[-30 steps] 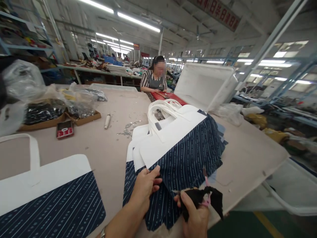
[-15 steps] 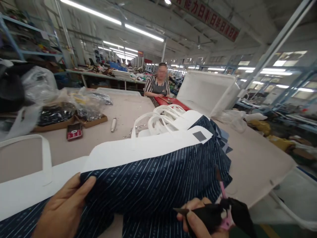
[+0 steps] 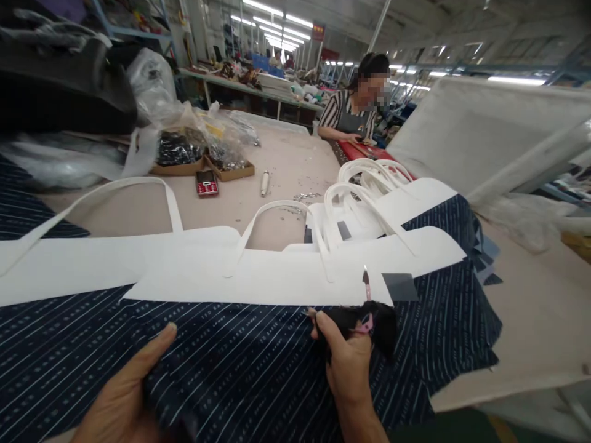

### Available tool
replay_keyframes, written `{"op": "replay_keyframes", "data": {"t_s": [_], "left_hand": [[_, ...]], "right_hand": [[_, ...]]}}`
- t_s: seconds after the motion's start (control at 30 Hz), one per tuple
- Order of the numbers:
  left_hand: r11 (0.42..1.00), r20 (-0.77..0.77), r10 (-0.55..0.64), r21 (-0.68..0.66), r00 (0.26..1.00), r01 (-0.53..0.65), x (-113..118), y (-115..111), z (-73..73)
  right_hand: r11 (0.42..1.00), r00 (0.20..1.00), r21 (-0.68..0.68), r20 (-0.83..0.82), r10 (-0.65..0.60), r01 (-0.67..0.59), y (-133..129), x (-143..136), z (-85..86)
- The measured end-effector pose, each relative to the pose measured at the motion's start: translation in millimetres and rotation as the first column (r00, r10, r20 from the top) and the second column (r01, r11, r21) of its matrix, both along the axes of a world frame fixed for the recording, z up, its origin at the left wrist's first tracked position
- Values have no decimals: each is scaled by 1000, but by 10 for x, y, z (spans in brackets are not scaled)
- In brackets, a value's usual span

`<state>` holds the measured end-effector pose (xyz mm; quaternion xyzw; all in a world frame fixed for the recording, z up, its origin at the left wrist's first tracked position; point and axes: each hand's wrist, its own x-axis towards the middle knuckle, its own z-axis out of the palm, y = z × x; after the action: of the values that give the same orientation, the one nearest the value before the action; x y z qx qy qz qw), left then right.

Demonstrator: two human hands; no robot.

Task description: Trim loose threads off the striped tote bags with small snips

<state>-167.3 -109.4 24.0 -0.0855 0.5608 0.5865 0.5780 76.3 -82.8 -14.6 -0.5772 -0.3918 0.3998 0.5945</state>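
Navy striped bag panels point(image 3: 240, 363) with white top bands point(image 3: 268, 280) and white strap handles point(image 3: 277, 203) lie overlapping in front of me. My left hand point(image 3: 122, 391) is at the lower left, around a fold of the striped fabric. Its thumb points up and right; its fingers are mostly hidden and blurred. My right hand point(image 3: 346, 357) is closed around a black-wrapped pointed tool point(image 3: 341, 320) with pink parts, whose exact kind is unclear. The tool lies just below the nearest white band. A dark grey patch point(image 3: 401, 287) shows right of that band's end.
A person in a striped top point(image 3: 355, 111) sits across the table by a red surface point(image 3: 364, 151). Boxes of small parts point(image 3: 228, 169), a red phone-like device point(image 3: 206, 183) and a white stick-like object point(image 3: 265, 183) lie beyond. A large white bin point(image 3: 489, 123) stands right.
The view has turned and dropped. A panel lifted at its corner by my left hand now lies flatter, its white band nearer. My right hand has come up to that band with the tool.
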Motion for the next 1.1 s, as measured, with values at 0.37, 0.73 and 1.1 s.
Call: {"op": "replay_keyframes", "data": {"t_s": [0.37,0.73,1.1], "left_hand": [[997,61,-79,-10,995,80,707,506,9],[987,54,-152,-40,987,154,683,295,10],[987,75,-139,-68,987,144,762,411,62]], "right_hand": [[998,998,-70,-58,3,-7,-38,2,-53],[991,996,-103,5,88,-87,170,-296,226],[985,990,-158,109,84,-66,189,-374,162]]}}
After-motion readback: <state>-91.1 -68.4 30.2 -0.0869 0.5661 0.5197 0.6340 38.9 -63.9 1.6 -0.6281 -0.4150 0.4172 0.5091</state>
